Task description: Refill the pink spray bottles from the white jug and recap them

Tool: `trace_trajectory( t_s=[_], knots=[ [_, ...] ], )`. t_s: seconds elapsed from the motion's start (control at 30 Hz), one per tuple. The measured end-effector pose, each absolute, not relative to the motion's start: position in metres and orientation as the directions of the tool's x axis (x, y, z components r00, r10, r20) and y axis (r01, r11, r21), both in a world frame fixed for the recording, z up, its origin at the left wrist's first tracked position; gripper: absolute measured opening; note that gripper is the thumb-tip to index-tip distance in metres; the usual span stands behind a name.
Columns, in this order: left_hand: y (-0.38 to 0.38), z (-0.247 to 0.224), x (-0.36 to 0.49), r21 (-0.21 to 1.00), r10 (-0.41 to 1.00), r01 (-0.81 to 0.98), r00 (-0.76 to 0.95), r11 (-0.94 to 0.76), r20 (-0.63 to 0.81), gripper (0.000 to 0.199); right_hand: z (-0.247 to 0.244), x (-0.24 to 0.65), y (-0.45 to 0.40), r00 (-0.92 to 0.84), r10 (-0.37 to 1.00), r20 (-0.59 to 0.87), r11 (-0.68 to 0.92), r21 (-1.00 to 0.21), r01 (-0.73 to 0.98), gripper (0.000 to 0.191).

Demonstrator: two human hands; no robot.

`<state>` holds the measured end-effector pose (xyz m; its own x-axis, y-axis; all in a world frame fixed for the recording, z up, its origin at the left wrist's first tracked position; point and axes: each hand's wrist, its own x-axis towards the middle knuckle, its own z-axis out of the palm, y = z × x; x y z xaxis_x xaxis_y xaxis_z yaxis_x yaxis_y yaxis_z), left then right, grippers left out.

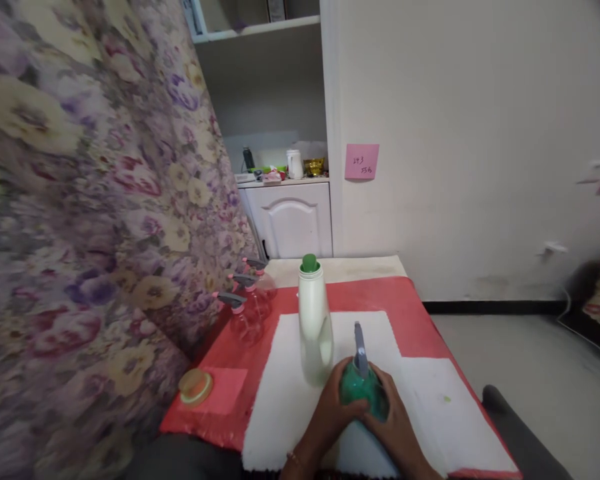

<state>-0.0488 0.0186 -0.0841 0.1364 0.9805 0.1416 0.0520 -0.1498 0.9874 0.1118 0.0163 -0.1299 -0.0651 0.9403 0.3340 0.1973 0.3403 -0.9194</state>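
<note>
Both my hands wrap a green spray bottle [363, 390] with a grey trigger head, standing on a white cloth [290, 393] near the table's front edge. My left hand [330, 410] grips its left side and my right hand [395, 427] its right side. Just behind it, touching or nearly touching my left hand, stands a tall white jug [314, 320] with a green cap and a side handle.
A red cover [415, 313] lies over the table. Three pink spray bottles [247, 303] stand at its left edge against a floral curtain [90, 220]. A small round lid [195, 387] lies front left. A white cabinet [290, 220] with kitchen items stands behind. A dark chair edge [520, 433] sits right.
</note>
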Motion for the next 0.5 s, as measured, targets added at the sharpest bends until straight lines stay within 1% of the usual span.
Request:
trace_trajectory(
  t_s=[0.1,0.23,0.3,0.37,0.5],
  knots=[
    [0.016,-0.089,-0.050,0.993,0.969,-0.001,0.216,-0.121,0.118,0.089,-0.133,0.113,0.014,-0.075,0.925,0.371,0.379,-0.901,0.212,0.064],
    [0.011,-0.080,-0.050,0.996,0.965,0.034,0.250,-0.087,0.075,0.088,-0.133,0.117,0.009,-0.004,0.910,0.414,0.406,-0.890,0.207,0.061],
    [0.007,-0.074,-0.049,0.994,0.967,0.075,0.248,-0.077,0.056,0.088,-0.137,0.120,0.006,0.028,0.909,0.416,0.401,-0.892,0.210,0.059],
    [0.003,-0.069,-0.049,0.992,0.969,0.101,0.240,-0.078,0.052,0.089,-0.144,0.123,0.004,0.014,0.914,0.406,0.395,-0.896,0.205,0.058],
    [-0.006,-0.069,-0.049,0.991,0.982,0.100,0.173,-0.093,0.075,0.090,-0.151,0.122,-0.001,0.003,0.918,0.396,0.387,-0.901,0.196,0.062]
  ],
)
